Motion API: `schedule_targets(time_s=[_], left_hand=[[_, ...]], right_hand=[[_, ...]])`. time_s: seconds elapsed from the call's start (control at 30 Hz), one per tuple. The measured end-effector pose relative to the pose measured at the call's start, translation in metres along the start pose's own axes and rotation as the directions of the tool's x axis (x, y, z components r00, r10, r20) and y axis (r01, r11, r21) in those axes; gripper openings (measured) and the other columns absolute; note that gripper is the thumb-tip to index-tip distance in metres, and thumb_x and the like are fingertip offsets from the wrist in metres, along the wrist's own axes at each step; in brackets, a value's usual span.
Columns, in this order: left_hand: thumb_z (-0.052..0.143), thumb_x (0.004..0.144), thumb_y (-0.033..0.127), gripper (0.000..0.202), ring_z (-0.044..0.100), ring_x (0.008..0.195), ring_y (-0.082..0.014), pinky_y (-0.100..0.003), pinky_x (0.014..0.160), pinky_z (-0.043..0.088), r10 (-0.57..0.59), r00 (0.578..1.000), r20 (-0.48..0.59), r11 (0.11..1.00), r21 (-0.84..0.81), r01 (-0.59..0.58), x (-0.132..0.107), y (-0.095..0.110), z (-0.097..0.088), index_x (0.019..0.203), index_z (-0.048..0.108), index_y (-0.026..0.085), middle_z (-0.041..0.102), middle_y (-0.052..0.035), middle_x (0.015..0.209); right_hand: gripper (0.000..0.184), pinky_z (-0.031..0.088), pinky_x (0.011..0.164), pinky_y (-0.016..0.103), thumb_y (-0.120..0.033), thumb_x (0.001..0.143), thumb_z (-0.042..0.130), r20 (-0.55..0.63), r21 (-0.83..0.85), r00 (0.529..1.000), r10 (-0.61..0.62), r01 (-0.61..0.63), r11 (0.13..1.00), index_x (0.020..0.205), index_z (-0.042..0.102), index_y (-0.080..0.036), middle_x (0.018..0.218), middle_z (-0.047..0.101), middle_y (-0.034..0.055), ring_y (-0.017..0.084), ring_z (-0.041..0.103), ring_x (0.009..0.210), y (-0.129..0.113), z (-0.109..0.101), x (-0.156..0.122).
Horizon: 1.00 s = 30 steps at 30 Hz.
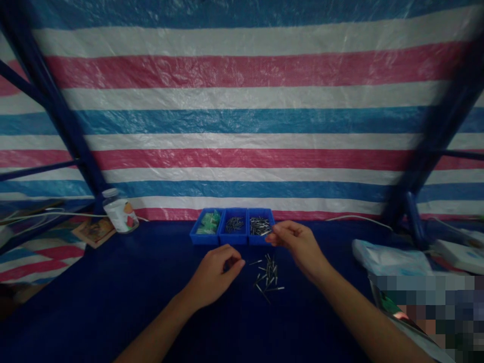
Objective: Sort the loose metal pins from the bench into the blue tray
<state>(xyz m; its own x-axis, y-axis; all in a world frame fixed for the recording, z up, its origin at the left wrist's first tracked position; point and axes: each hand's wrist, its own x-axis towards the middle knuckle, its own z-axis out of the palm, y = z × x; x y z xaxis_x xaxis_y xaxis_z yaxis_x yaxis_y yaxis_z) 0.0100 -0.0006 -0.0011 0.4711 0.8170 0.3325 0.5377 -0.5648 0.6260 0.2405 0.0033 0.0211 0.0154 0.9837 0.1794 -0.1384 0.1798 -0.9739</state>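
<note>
Forearms come up from the bottom edge of the frame, both reaching toward the middle of the dark blue tabletop [113, 317]. Left hand [216, 276] is low over the tabletop, back of the hand up, fingers [232, 264] curled in and nearly closed; cannot tell if anything is held. Right hand [297, 248] is raised and angled to the left, thumb and forefinger pinched together just beside the right bin, with a thin metal pin [265, 232] apparently in the pinch, though it is small and hard to make out. Loose metal pins [269, 278] lie in a scattered heap on the tabletop between and just below the hands, not touching either one. Three blue plastic bins [233, 241] stand side by side at the far edge of the tabletop: left bin [198, 234] holds green packets [208, 223], middle bin [233, 237] holds dark pins [234, 225], right bin [260, 239] holds a bunch of silvery pins [259, 226]. Off to the left are a plastic bottle [120, 214] with a white label and a printed card [94, 233]. White bag [389, 259] sits at the right, with a white box [459, 254] beyond it. Striped tarp [242, 121] hangs behind, on a blue metal frame [427, 151]. Bottom right corner is pixelated.
</note>
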Motion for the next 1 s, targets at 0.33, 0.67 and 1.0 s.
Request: schedule_targets(time_s=[0.33,0.67,1.0], left_hand=[[0.052,0.094,0.032,0.020,0.059,0.076,-0.0137,-0.027,0.070,0.044,0.002,0.993,0.119,0.998,0.066,-0.010,-0.001,0.002,0.001,0.085,0.066,0.020,0.064,-0.0007,0.084],[0.053,0.093,0.030,0.017,0.060,0.076,-0.0137,-0.027,0.071,0.045,0.001,0.989,0.148,0.994,0.112,-0.018,-0.003,0.003,0.000,0.089,0.067,0.020,0.065,-0.0007,0.087],[0.053,0.094,0.030,0.017,0.061,0.077,-0.0141,-0.027,0.071,0.045,0.006,0.984,0.178,0.992,0.122,-0.028,-0.004,0.004,0.001,0.092,0.067,0.021,0.065,-0.0007,0.088]], right_hand=[[0.033,0.045,0.058,0.027,-0.053,0.086,0.057,0.019,-0.144,0.951,0.307,-0.302,0.942,0.083,0.059,-0.019,0.070,0.068,0.0013,0.012,0.062,0.056,0.016,-0.007,0.005],[0.019,0.042,0.070,0.032,-0.034,0.089,0.056,0.198,-0.960,0.979,0.041,0.185,0.210,0.088,0.071,-0.022,0.092,0.070,0.0052,0.020,0.065,0.082,0.027,-0.005,-0.008],[0.016,0.041,0.069,0.032,-0.030,0.090,0.053,0.148,-0.976,0.986,0.070,0.134,0.170,0.097,0.064,-0.021,0.097,0.070,0.0052,0.021,0.067,0.085,0.031,0.003,-0.010]])
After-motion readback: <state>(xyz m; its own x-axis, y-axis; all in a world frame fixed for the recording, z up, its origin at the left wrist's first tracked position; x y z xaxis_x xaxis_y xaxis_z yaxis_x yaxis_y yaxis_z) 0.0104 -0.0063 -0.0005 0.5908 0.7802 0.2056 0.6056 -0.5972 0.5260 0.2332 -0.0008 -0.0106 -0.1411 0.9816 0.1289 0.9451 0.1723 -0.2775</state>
